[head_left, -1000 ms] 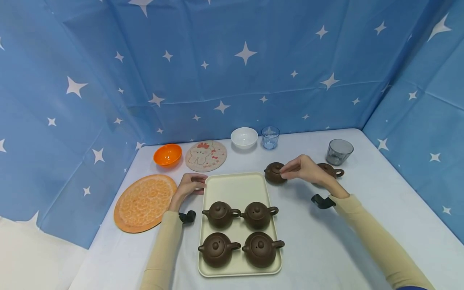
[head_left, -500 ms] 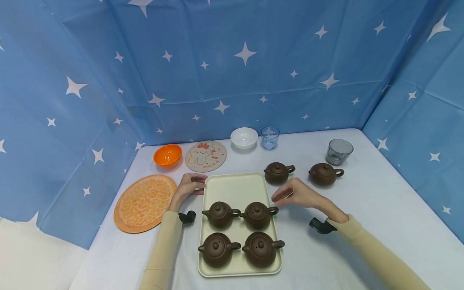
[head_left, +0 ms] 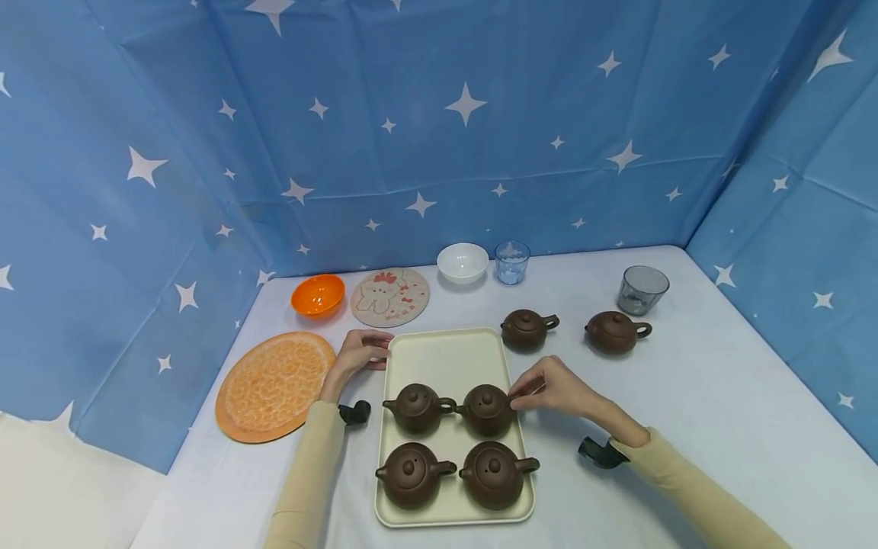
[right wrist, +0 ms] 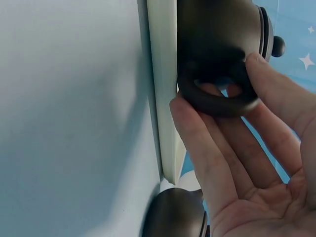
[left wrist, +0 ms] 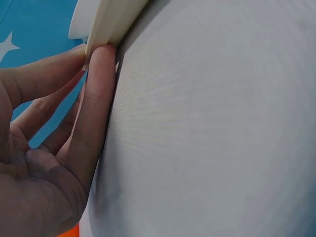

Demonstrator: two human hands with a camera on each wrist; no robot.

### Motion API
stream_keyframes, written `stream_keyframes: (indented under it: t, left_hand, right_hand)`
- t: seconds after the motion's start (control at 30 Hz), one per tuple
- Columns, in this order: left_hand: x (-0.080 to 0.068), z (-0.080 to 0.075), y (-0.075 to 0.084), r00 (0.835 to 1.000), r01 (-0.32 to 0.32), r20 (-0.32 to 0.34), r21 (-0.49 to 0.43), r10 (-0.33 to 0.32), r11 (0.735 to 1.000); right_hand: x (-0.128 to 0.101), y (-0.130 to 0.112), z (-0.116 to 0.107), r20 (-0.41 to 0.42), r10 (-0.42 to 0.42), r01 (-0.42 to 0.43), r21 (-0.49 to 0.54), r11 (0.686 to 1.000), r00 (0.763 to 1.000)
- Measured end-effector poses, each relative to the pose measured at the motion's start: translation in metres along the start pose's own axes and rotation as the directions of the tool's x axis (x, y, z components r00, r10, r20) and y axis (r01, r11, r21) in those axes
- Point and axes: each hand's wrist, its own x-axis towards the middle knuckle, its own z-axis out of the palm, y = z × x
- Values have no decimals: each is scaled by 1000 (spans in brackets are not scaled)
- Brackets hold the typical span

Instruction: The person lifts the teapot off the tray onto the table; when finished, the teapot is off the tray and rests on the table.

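A cream tray (head_left: 449,352) bears several dark brown teapots. My left hand (head_left: 357,352) pinches the tray's left rim near its far corner; in the left wrist view the thumb and fingers (left wrist: 101,74) meet on that edge. On the right, my right hand (head_left: 557,387) holds the handle of the far-right teapot (head_left: 485,409) on the tray. The right wrist view shows the thumb on top of the dark handle (right wrist: 217,104) and fingers behind it. Beside it on the tray sits another teapot (head_left: 416,408), with two larger teapots (head_left: 409,476) nearer me.
Two smaller teapots (head_left: 525,330) stand on the white tablecloth beyond my right hand. A grey glass (head_left: 642,290), a blue glass (head_left: 511,263), a white bowl (head_left: 463,263) and an orange bowl (head_left: 318,296) line the back. Left lie a bunny mat (head_left: 391,297) and an orange round mat (head_left: 274,387).
My right hand has left the small teapot beyond the tray and come nearer me, down to the handle of a teapot on the tray. The left hand stays at the tray rim.
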Motion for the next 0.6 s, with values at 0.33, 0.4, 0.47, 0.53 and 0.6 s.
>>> stream_keyframes:
  t: [0.33, 0.4, 0.47, 0.53, 0.6]
  left_hand:
    - [20, -3, -22, 1000, -4, -30, -13, 3, 1000]
    - [20, -2, -24, 999, -8, -43, -2, 8, 1000]
    - [20, -2, -24, 998, -14, -53, 9, 14, 1000]
    - [20, -1, -24, 998, -20, -57, 12, 20, 1000]
    - [19, -1, -24, 998, -21, -60, 10, 22, 1000]
  right_hand:
    - [-4, -2, 5, -59, 18, -21, -52, 998, 998]
    - [-5, -2, 5, -65, 23, -27, -57, 998, 998]
    - [-5, -2, 6, -69, 27, -31, -57, 998, 997]
    - [-5, -3, 6, -73, 26, -30, -63, 998, 997]
    - [-5, -4, 6, -77, 23, -29, -72, 997, 997]
